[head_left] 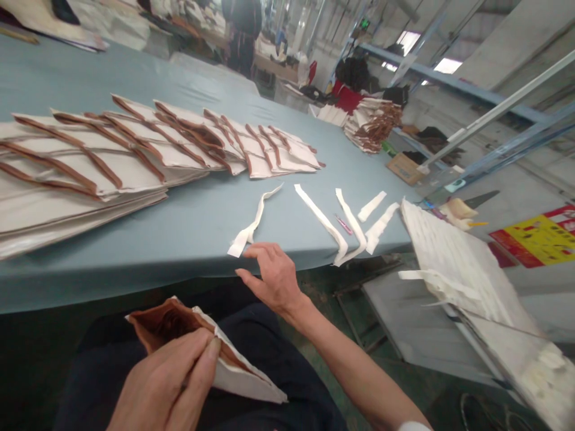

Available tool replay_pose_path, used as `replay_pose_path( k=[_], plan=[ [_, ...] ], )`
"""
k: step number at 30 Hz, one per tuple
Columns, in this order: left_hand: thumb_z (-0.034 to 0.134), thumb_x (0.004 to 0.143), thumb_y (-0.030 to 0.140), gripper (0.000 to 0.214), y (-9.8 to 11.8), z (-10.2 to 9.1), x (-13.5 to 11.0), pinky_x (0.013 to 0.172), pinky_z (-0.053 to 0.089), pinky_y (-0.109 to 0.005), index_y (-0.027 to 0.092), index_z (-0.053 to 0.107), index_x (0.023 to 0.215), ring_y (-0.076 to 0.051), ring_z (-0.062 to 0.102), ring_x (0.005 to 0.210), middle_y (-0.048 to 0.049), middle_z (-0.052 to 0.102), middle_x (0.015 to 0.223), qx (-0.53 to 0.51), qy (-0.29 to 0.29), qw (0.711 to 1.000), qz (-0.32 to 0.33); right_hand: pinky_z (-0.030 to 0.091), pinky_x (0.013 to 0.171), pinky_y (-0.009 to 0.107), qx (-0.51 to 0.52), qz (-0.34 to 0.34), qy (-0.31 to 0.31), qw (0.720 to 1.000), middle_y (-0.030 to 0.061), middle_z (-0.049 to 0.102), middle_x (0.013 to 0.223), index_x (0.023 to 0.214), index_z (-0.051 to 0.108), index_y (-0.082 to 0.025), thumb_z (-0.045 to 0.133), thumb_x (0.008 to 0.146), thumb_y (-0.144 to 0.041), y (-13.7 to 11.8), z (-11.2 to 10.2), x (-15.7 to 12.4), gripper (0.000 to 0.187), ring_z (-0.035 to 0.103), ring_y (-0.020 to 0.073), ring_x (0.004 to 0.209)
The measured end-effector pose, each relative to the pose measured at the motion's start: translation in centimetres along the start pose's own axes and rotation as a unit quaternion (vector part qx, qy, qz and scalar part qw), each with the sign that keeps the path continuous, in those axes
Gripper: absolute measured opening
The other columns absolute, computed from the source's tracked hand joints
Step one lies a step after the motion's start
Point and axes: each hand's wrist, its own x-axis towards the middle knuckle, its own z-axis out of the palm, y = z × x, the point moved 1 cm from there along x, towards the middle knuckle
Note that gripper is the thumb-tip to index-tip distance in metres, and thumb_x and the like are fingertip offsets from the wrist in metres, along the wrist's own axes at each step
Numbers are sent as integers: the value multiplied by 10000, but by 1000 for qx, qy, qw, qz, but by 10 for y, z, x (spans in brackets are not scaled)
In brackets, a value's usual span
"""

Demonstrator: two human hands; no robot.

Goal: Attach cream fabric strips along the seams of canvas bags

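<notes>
My left hand pinches the edge of a white fabric pouch with a brown lining, held low over my lap. Its mouth gapes toward me and shows the brown inside. My right hand hovers at the table's front edge, thumb and fingers apart with nothing between them. Just beyond its fingertips lies a twisted white fabric strip. Farther right on the table are several more white strips, with a small pink tool among them.
Overlapping rows of similar white-and-brown pouches cover the left of the blue-green table. Another pile stands at the far end. On the right is a board with white material. A person stands in the background.
</notes>
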Motion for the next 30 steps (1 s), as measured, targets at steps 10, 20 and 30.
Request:
replay_pose_path(
  k=[10, 20, 30],
  plan=[
    [460, 1110, 361, 427, -19, 6, 26, 534, 430, -278, 269, 606, 719, -140, 690, 505, 53, 684, 599, 117, 19, 993, 30, 450, 1056, 406, -30, -18, -54, 998, 106, 809, 1211, 1075, 785, -218, 752, 1072, -304, 36, 33, 37, 93, 661, 265, 1135],
    [527, 1086, 469, 263, -35, 14, 56, 630, 511, -277, 291, 668, 953, -202, 809, 670, 20, 835, 819, 87, 53, 993, -62, 474, 925, 343, 80, 91, 3, 993, 74, 814, 961, 946, 714, -218, 624, 1091, -306, 28, 22, 44, 192, 722, 220, 942],
    [481, 1010, 541, 502, -19, 18, 116, 582, 449, -321, 209, 694, 1319, -257, 710, 548, 45, 688, 613, 42, 11, 996, -78, 489, 721, 277, 257, 223, 38, 939, -18, 737, 791, 953, 663, -221, 618, 1027, -472, 48, -3, 67, 266, 699, 161, 734]
  ],
)
